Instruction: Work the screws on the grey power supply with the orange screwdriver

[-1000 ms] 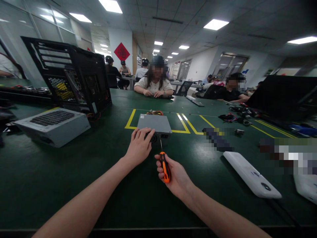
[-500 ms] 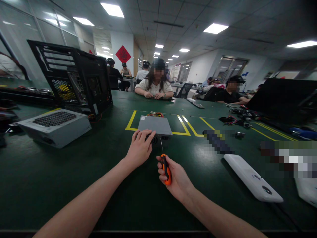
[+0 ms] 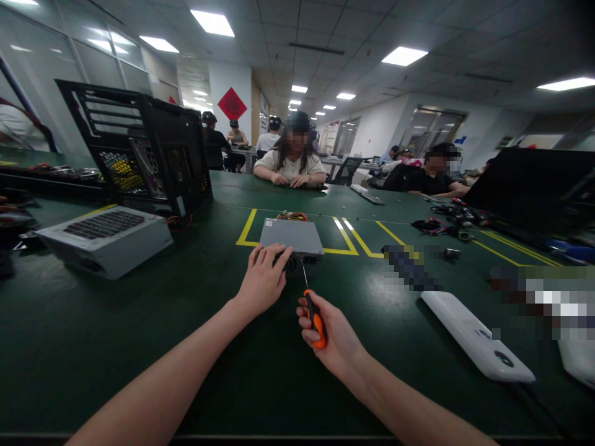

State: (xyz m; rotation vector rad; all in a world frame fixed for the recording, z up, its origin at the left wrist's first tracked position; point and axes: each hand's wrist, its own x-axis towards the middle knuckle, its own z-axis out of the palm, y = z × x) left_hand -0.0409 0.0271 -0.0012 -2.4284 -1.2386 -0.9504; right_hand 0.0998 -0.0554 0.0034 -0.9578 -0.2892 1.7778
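The right grip (image 3: pixel 332 334) is closed round the orange handle of a screwdriver (image 3: pixel 316 314), whose thin shaft reaches the near face of a flat grey metal box (image 3: pixel 291 237). The left grip (image 3: pixel 263 279) lies half-open, palm down, fingers draped over the box's near left corner, clasping nothing. The box lies on the green surface (image 3: pixel 139 322) with coloured wires (image 3: pixel 290 215) just behind it, a grey vented unit (image 3: pixel 106 238) and black computer case (image 3: pixel 139 148) to its left, and a white casing (image 3: pixel 474 337) to its right
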